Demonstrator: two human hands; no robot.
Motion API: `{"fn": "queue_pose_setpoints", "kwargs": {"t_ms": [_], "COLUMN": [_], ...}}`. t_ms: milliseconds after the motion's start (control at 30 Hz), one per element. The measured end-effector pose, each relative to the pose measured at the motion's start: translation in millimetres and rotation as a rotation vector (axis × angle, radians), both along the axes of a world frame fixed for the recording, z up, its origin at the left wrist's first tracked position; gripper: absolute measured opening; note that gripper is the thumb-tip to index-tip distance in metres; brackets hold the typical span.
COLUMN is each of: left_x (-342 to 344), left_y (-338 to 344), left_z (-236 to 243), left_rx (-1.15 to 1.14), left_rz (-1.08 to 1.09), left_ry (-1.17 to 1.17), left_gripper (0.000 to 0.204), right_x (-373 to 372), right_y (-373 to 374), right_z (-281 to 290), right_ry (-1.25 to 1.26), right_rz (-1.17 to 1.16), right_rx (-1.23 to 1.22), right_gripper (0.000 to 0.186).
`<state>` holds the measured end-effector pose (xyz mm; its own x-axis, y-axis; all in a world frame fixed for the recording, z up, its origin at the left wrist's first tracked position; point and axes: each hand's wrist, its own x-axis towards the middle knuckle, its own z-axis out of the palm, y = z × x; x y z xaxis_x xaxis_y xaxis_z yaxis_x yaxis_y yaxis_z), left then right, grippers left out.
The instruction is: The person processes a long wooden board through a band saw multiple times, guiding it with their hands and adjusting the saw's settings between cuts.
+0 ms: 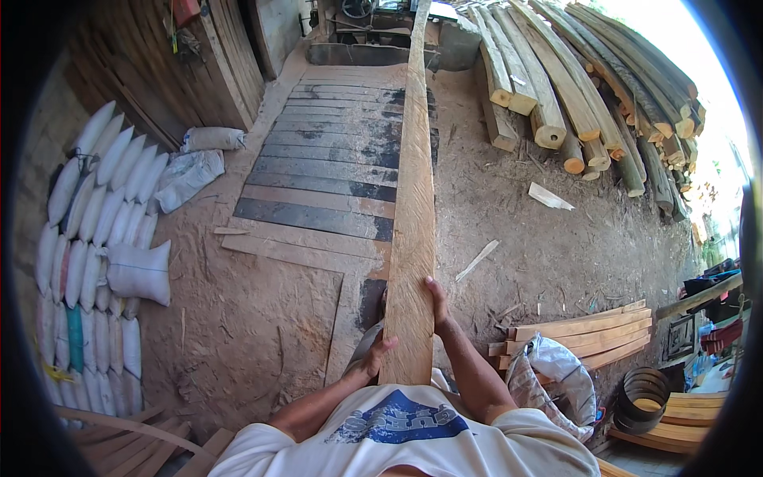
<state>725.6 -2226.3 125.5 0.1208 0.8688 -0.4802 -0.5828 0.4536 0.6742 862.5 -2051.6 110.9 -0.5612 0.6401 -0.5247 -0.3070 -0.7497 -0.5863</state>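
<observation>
A long, rough-sawn wooden plank [414,215] stretches from the front of my shirt toward the machine at the far end. Its near end is close to my belly. My left hand [375,358] grips the plank's left edge near that end, thumb along the side. A bit farther forward, my right hand [438,302] holds the right edge, its thumb on the top face. The fingers of both hands are mostly hidden beneath the wood.
Dark floor boards [318,163] lie left of the plank. Logs [556,87] are piled at far right, sawn boards [584,334] at near right beside an open sack [548,381]. Filled white sacks [103,215] stack along the left. A machine [369,24] stands at the far end.
</observation>
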Motion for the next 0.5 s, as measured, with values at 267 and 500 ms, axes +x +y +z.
{"fn": "queue_pose_setpoints", "kwargs": {"t_ms": [267,500], "left_x": [4,2], "left_y": [8,1], "left_z": [27,73], "left_rx": [0.078,0.048], "left_rz": [0.007,-0.160], "left_ry": [-0.002,1.094], "left_gripper": [0.079,0.118], "right_x": [3,-6], "right_y": [-1,-13], "right_z": [1,16], "right_ry": [0.093,0.347], "right_rz": [0.006,-0.196], "right_rx": [-0.009,-0.088], "right_gripper": [0.079,0.080]}}
